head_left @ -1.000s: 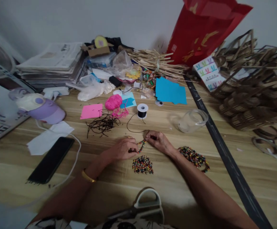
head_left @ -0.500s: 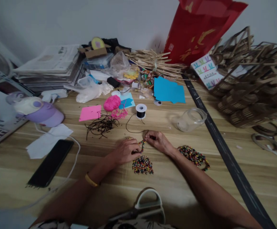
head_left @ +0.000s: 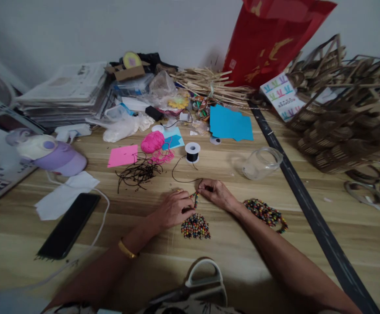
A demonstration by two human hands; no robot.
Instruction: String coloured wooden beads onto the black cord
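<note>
Between my hands runs a short string of coloured beads (head_left: 196,200). My left hand (head_left: 176,207) has its fingers closed on the beaded end, just above a loose pile of beads (head_left: 195,226). With its fingertips, my right hand (head_left: 217,192) pinches the black cord where the beads meet it. That cord (head_left: 185,179) curves back over the table to a white spool of black cord (head_left: 192,152). Beside my right forearm lies a coil of strung beads (head_left: 265,213). The exact fingertip contact is too small to make out.
Scissors (head_left: 206,279) lie at the near edge by my body. A glass jar (head_left: 262,163) rests on its side at right, near stacked wicker baskets (head_left: 337,135). Cut black cords (head_left: 139,171), pink yarn (head_left: 152,141) and a phone (head_left: 68,226) are at left.
Both hands keep nearly the same place and grip on the beaded cord. My left fingers have shifted slightly at the beads. The whole view has moved a little.
</note>
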